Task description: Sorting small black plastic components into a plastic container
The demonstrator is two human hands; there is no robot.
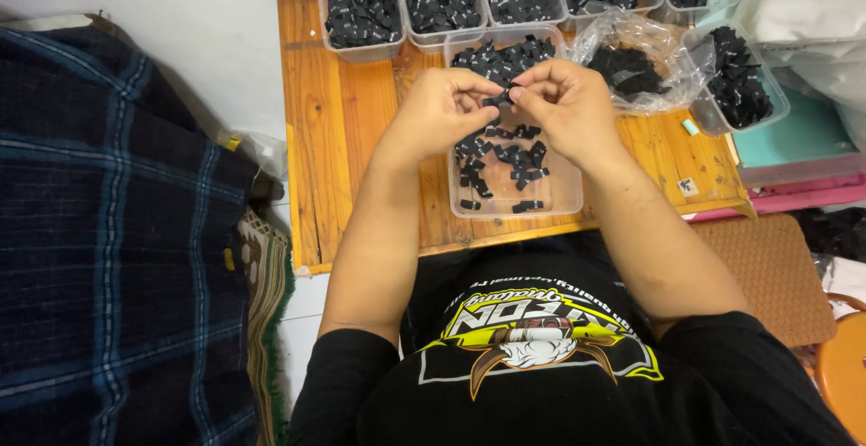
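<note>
My left hand (448,108) and my right hand (566,103) meet above a clear plastic tray (564,195) on a small wooden table (334,130). Between the fingertips of both hands is one small black folded label (499,97), pinched from either side. Beneath the hands the tray holds several more black labels (505,162), loose and scattered, with a denser heap at its far end.
Several clear tubs (361,4) packed with black labels line the table's far edge. A clear plastic bag (631,63) and another tub (740,81) of labels lie at the right. A dark plaid cloth (108,229) covers the left. A brown mat (776,270) lies at the right.
</note>
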